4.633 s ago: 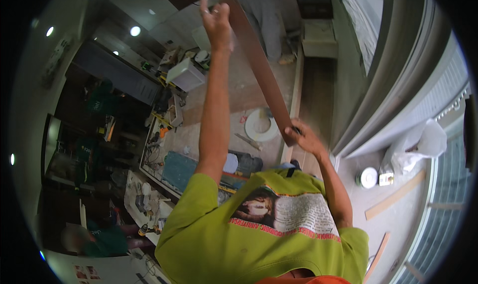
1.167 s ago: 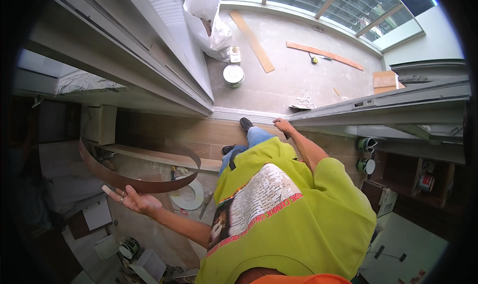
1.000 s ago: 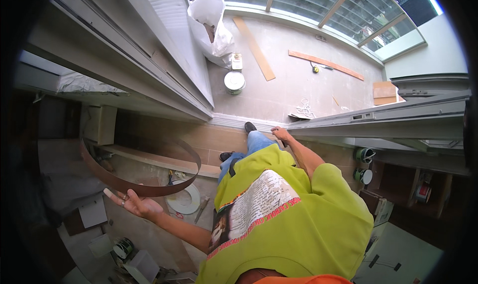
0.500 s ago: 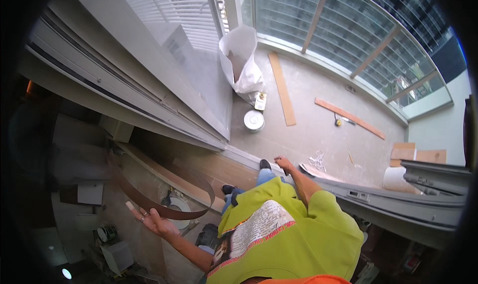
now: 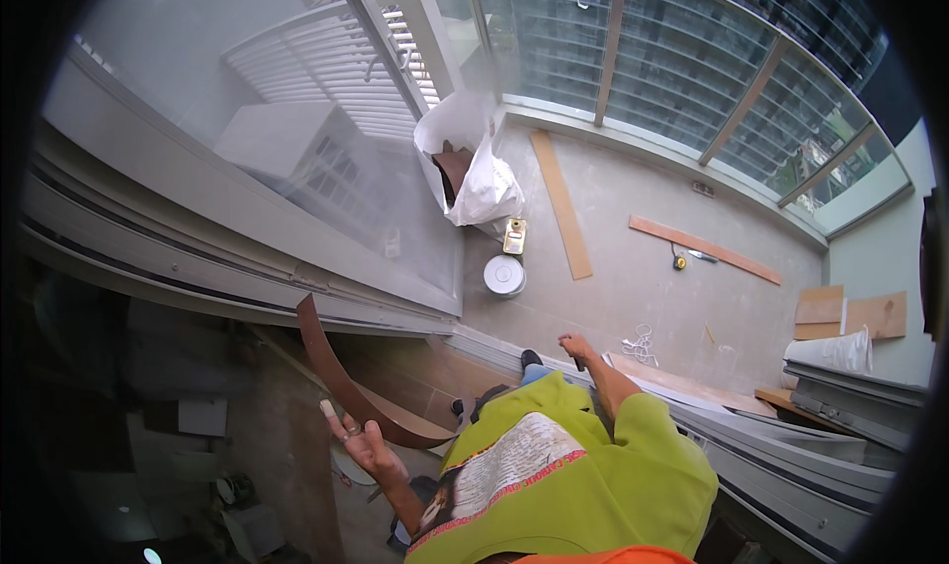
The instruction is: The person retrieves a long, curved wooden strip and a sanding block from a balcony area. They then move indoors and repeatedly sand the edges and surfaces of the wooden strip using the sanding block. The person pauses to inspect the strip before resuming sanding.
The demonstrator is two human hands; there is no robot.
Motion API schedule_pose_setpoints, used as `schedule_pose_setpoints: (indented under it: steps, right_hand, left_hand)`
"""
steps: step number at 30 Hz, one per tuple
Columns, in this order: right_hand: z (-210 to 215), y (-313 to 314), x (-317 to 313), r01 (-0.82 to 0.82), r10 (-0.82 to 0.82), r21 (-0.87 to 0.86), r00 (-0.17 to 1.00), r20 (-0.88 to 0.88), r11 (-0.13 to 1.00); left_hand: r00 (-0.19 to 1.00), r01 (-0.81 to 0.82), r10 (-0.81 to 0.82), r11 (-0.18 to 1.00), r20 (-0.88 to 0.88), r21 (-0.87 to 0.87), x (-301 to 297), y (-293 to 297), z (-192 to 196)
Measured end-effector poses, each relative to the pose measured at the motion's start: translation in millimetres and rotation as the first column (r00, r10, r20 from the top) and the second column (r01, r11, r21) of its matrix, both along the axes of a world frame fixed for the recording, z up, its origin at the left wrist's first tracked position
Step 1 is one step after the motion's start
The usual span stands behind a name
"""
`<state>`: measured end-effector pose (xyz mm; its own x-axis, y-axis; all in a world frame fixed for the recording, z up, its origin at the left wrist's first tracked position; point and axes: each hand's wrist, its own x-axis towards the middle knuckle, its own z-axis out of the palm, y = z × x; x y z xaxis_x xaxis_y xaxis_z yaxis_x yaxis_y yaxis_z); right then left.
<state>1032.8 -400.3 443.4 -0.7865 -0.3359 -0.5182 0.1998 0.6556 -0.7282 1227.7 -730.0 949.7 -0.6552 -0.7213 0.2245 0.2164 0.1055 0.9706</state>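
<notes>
My left hand holds a thin brown strip that bends in a long curve. One end of it rises toward the sliding door frame, the other comes round beside my body. Something pale is wrapped about one fingertip of this hand. Out over the door track, my right hand is closed, with a small dark thing showing under its fingers; its kind I cannot make out. Below that hand, one of my shoes shows near the track.
Across the threshold stand a white sack with brown offcuts, a yellowish tin and a white lidded bucket. Long boards, a tape measure, a knife and white cord lie on the floor. The glass door borders the left.
My left hand has shifted right, toward the doorway, and the strip's free end now stands up near the door frame. The view has turned a little. My right hand stays closed.
</notes>
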Motion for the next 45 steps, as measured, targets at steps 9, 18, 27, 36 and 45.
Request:
schedule_pose_setpoints:
  steps: [9,18,27,36,45]
  right_hand:
    - [-19.2,-8.2,48.8,0.214,-0.207,0.024,0.902,0.38,0.976]
    - [-20.9,-16.1,-4.5,0.236,-0.214,-0.108,0.959,0.185,0.966]
    - [-0.3,-18.5,-15.6,0.31,-0.27,-0.158,0.934,0.234,0.937]
    - [143.7,-66.0,-59.6,0.233,-0.129,-0.423,0.957,0.261,0.876]
    - [414.0,-155.6,-99.3,-0.326,0.611,-0.869,0.791,-0.034,0.373]
  left_hand:
    - [0.973,0.226,-0.225,0.974,0.056,-0.004,-36.5,24.7,15.0]
    - [0.922,0.372,-0.374,0.928,0.101,0.035,-73.0,45.7,13.2]
    - [0.869,0.476,-0.481,0.877,0.118,0.068,-93.8,53.1,14.2]
    - [0.862,0.471,-0.478,0.878,0.168,0.082,-92.4,42.0,10.3]
    - [0.898,0.408,-0.391,0.912,0.203,-0.05,-85.6,29.9,11.9]
